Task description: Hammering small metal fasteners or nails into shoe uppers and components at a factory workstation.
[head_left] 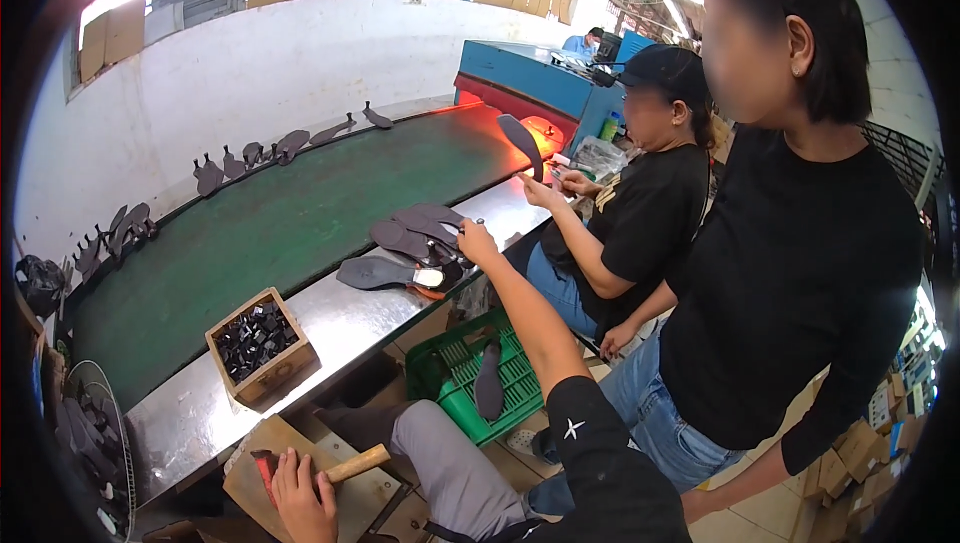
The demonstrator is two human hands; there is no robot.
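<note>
My left hand (303, 503) lies over a hammer (358, 463) with a light wooden handle and a red head, its fingers closed round the handle near the head. The hammer rests on a tan board (245, 488) at the lower left. My right hand (478, 243) reaches out to a pile of dark shoe soles (415, 228) on the metal ledge (335, 321). Its fingers are pinched at the near right end of one sole. In front of the pile lies another sole (372, 273), with a pale patch at its heel end.
A wooden box (295, 356) of small black pieces stands on the ledge. Beyond runs a green conveyor belt (300, 198) with heeled soles along its far edge. A green crate (535, 383) sits below. A seated co-worker (640, 193) holds a sole; another person (790, 243) stands at right.
</note>
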